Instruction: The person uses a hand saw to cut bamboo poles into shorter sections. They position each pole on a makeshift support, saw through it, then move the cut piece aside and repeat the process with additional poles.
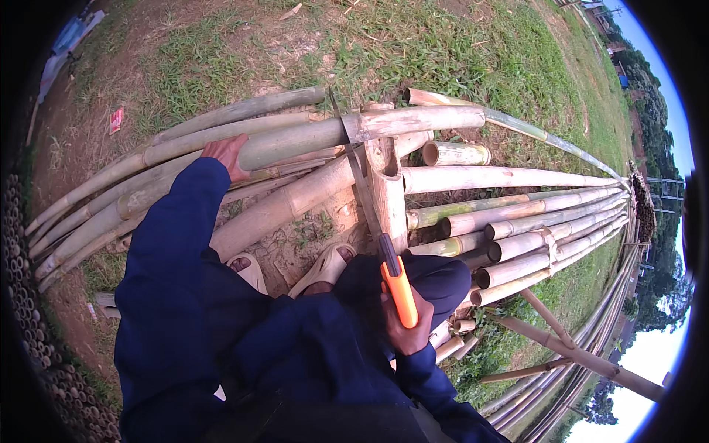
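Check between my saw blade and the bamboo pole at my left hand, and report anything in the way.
Nothing visible is. The saw blade lies right across the bamboo pole; your left hand is on the pole, left of the blade and apart from it.

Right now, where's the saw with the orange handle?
In the head view, the handsaw is near the middle: its orange handle in the right hand, its blade across the bamboo pole the left hand touches.

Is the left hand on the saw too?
No, the left hand is on a bamboo pole; only the right hand grips the saw's orange handle.
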The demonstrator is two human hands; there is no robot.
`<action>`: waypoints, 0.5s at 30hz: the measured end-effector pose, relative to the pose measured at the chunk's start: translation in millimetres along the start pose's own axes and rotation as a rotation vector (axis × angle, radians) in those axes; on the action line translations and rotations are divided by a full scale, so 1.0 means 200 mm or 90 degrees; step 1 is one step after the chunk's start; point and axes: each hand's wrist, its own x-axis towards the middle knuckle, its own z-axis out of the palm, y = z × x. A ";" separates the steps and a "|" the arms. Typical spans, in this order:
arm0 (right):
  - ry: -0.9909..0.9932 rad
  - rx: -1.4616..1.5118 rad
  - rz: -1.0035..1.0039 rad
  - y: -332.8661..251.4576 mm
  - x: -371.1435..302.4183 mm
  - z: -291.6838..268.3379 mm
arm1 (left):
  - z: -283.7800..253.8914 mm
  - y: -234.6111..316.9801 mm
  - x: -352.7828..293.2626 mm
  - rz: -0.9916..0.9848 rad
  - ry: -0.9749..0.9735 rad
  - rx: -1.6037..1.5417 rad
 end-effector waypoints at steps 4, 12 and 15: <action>-0.012 0.024 -0.044 -0.09 0.48 0.16 | -0.06 -0.02 -0.01 -0.030 -0.011 -0.007; -0.022 0.062 -0.027 0.02 0.21 0.11 | -0.07 0.02 -0.07 0.002 0.007 0.011; -0.011 0.007 -0.034 0.02 0.04 0.03 | -0.07 0.01 -0.07 -0.002 -0.034 0.002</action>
